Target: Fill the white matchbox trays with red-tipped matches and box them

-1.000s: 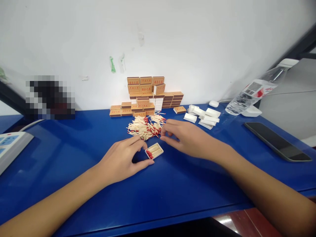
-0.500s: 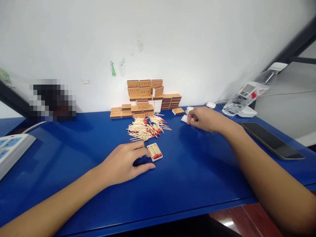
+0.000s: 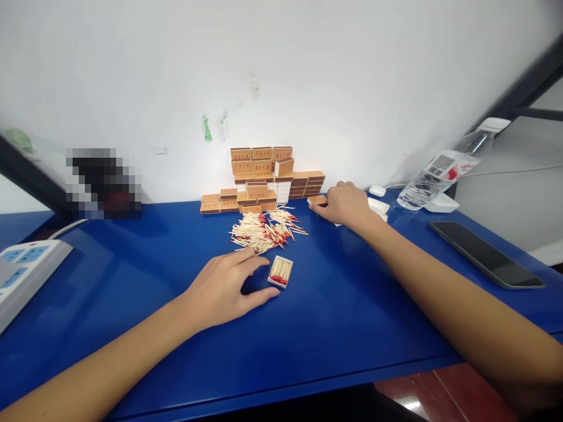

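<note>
A white matchbox tray (image 3: pixel 281 271) filled with red-tipped matches lies on the blue table (image 3: pixel 334 316). My left hand (image 3: pixel 224 287) rests beside it, forefinger and thumb touching the tray's left side, fingers apart. Behind the tray is a loose heap of matches (image 3: pixel 264 228). My right hand (image 3: pixel 345 204) reaches to the back right and closes on a single brown matchbox sleeve (image 3: pixel 317 200). It covers most of the white empty trays (image 3: pixel 378 206). Stacked brown matchboxes (image 3: pixel 264 176) stand against the wall.
A tilted water bottle (image 3: pixel 433 173) and a white case (image 3: pixel 377 190) sit at the back right. A black phone (image 3: pixel 486 255) lies at the right. A white power strip (image 3: pixel 21 275) is at the left edge. The table's front edge runs close to me.
My right hand left the match heap, went to the white trays at the back right, then shifted left onto the brown sleeve. The filled tray turned slightly under my left hand.
</note>
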A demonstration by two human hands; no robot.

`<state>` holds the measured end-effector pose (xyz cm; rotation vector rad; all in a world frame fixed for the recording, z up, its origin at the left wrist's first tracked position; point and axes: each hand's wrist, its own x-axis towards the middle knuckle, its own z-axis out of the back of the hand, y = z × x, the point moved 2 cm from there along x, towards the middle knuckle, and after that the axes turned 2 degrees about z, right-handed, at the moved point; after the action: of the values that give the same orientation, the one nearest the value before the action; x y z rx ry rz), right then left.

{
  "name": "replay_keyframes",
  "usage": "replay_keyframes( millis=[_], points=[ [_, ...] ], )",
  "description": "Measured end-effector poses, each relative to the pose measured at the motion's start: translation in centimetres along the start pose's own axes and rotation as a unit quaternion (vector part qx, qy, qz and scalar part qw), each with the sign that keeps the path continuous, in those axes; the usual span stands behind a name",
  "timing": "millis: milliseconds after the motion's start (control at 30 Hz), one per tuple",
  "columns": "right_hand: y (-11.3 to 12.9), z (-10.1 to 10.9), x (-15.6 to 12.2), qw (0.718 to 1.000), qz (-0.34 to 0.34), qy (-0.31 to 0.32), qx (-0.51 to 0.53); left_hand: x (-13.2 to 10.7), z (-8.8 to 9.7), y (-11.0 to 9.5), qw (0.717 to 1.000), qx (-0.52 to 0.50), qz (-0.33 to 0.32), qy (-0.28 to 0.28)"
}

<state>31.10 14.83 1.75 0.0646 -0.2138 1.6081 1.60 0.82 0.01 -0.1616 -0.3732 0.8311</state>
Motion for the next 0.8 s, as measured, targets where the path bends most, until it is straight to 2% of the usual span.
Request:
replay_keyframes(
  millis=[133, 267, 333, 433, 533, 600, 700, 800],
  points=[
    [0.2, 0.1, -0.1, 1.000, -0.028, -0.001, -0.009, 0.1, 0.0, -0.3, 1.000, 0.003, 0.023, -0.016],
    [0.5, 1.4, -1.2, 0.999, -0.030, -0.029, -0.007, 0.5, -0.6, -0.9, 0.998, 0.009, 0.043, -0.043],
    [1.0, 2.4, -2.4, 0.998, -0.007, -0.056, 0.022, 0.7, -0.9, -1.0, 0.998, 0.016, 0.047, -0.044],
    [2.4, 3.6, -5.1, 0.988, 0.057, -0.072, 0.127, 0.7, -1.0, -1.0, 0.998, 0.017, 0.046, -0.036],
    [4.6, 4.2, -8.3, 0.956, 0.148, -0.072, 0.241, 0.6, -0.3, -0.7, 0.997, 0.013, 0.057, -0.052],
    [6.3, 4.1, -10.1, 0.938, 0.205, -0.057, 0.274, 0.4, 0.4, -0.4, 0.994, 0.008, 0.064, -0.084],
    [7.9, 3.8, -11.6, 0.930, 0.225, -0.040, 0.288, 0.3, 0.9, -0.1, 0.990, 0.006, 0.054, -0.128],
    [8.4, 3.7, -11.9, 0.929, 0.217, -0.025, 0.300, 0.3, 0.6, 0.0, 0.992, -0.002, 0.023, -0.123]
  ],
)
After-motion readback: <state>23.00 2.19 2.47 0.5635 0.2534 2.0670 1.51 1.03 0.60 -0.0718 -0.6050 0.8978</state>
